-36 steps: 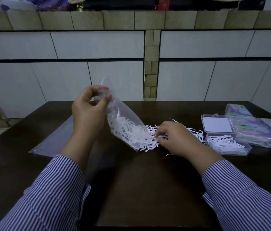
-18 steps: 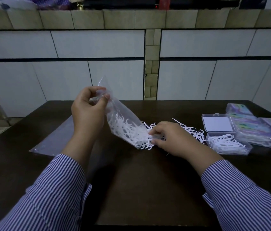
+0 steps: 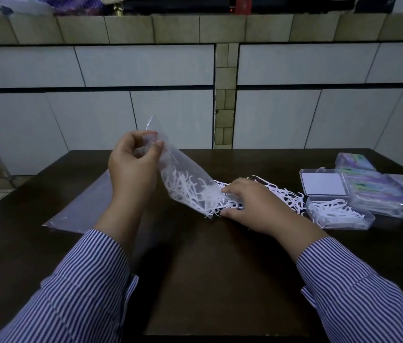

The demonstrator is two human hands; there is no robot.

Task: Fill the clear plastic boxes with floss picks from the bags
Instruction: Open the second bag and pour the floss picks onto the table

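My left hand [image 3: 133, 167] pinches the upper end of a clear plastic bag [image 3: 183, 174] and holds it tilted, mouth down toward the table. White floss picks [image 3: 190, 191] fill its lower half and spill from the mouth. My right hand [image 3: 250, 204] sits at the bag's mouth, thumb and fingers curled into the spilled picks. More loose floss picks [image 3: 287, 194] lie on the dark table [image 3: 207, 268] behind that hand. An open clear box [image 3: 341, 214] partly filled with picks stands to the right, its lid [image 3: 324, 184] folded back.
Several closed boxes with purple labels [image 3: 378, 189] are stacked at the right edge. A flat empty plastic bag [image 3: 84, 206] lies on the table at the left. A tiled wall rises just behind the table's far edge.
My right hand has slid left along the table to the bag's mouth and curled into the picks there. The bag and my left hand have stayed nearly in place.
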